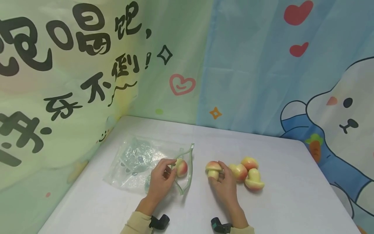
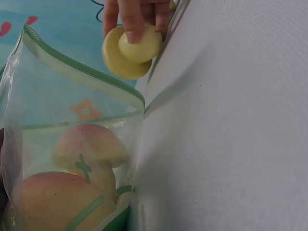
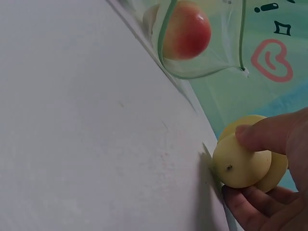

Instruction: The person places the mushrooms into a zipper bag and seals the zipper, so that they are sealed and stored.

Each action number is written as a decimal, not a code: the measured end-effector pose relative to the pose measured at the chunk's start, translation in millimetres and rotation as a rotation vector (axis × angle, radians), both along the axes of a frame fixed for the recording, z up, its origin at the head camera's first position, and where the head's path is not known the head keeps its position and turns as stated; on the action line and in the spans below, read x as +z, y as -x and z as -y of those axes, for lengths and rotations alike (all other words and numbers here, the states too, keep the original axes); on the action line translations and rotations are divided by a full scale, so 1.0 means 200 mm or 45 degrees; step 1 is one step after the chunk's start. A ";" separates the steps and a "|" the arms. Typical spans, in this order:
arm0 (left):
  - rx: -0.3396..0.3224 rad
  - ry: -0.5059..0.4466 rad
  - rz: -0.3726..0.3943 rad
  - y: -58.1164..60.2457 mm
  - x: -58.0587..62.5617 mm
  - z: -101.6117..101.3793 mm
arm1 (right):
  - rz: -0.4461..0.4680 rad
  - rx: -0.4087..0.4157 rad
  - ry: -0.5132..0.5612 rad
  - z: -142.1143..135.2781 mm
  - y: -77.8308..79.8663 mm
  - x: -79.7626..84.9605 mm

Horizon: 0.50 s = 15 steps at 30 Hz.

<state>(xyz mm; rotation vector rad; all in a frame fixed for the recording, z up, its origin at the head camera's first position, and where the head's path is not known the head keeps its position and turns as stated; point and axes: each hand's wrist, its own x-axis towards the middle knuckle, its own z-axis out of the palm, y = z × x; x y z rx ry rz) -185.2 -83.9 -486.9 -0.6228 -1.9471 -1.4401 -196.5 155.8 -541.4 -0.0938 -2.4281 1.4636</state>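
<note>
My left hand (image 1: 161, 178) pinches the rim of a clear zip bag (image 1: 191, 169) with a green-edged mouth, which gapes toward the right. A toy mushroom (image 1: 181, 167) with a red and yellow cap lies in the mouth of the bag. Through the clear plastic, the left wrist view shows two mushroom shapes. To the right, my right hand (image 1: 226, 185) grips another toy mushroom (image 1: 213, 169), thumb on its pale yellow stem and fingers around the cap. In the right wrist view that mushroom's stem end (image 3: 240, 161) faces the camera.
Several more toy mushrooms lie together just right of my right hand, including one with its stem up (image 1: 254, 178). The rest of the bag (image 1: 137, 156) spreads flat to the left, with pale green printing. A printed curtain (image 1: 245, 81) hangs behind the white table (image 1: 292, 201).
</note>
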 end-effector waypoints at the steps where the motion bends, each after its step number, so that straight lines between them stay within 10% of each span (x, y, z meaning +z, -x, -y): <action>1: 0.000 0.001 0.004 0.00 0.00 0.00 | -0.003 -0.001 0.017 0.01 0.00 0.00; 15: -0.009 0.007 -0.006 0.00 0.00 0.00 | -0.174 0.222 0.066 0.21 -0.05 0.02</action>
